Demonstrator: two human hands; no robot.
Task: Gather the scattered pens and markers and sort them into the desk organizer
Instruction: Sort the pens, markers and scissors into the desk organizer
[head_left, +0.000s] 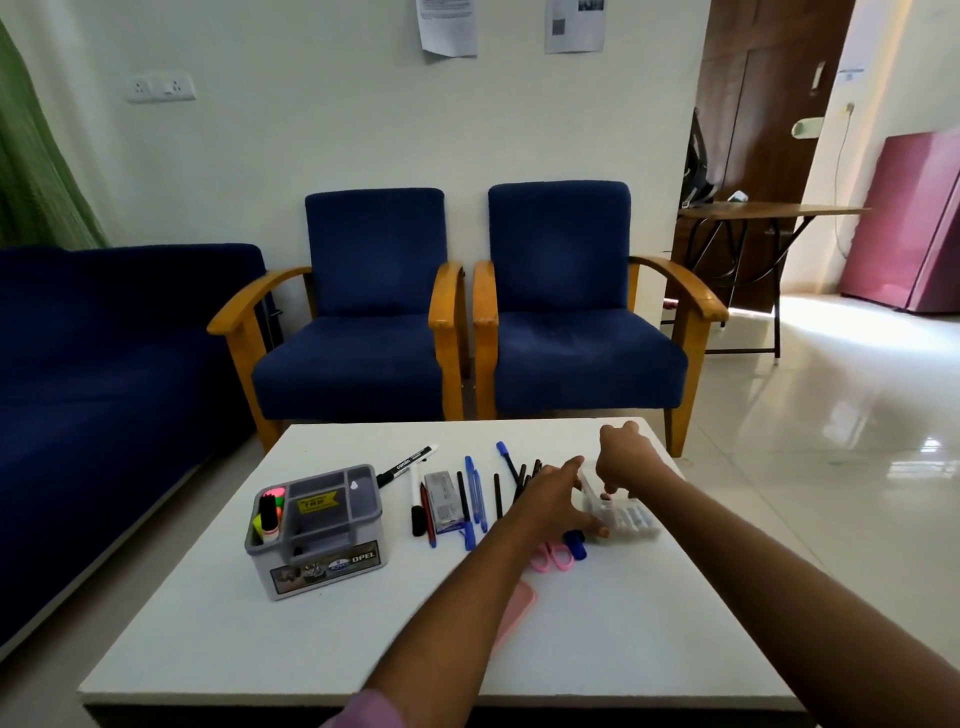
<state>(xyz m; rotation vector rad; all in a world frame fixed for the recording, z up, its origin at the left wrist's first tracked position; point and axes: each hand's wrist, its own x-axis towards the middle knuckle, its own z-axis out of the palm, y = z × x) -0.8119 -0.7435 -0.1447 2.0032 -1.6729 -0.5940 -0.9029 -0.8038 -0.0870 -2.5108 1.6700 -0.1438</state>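
A grey desk organizer (317, 530) stands on the left of the white table (208, 649), with highlighters and a marker in its left compartment. Blue and black pens (475, 499), a red pen and a black marker (408, 464) lie scattered in the middle. At the right sits a clear plastic case (626, 514) of markers. My left hand (553, 499) rests on the case's near side and steadies it. My right hand (623, 457) reaches down into the case, and its fingertips pinch a small dark-tipped marker (607, 497).
Pink scissors (553, 558) and a blue cap (576, 543) lie beside the case. A pink phone (519, 603) lies partly under my left forearm. A small box (444, 499) sits among the pens. Two blue armchairs (374, 312) and a sofa (104, 338) stand beyond the table.
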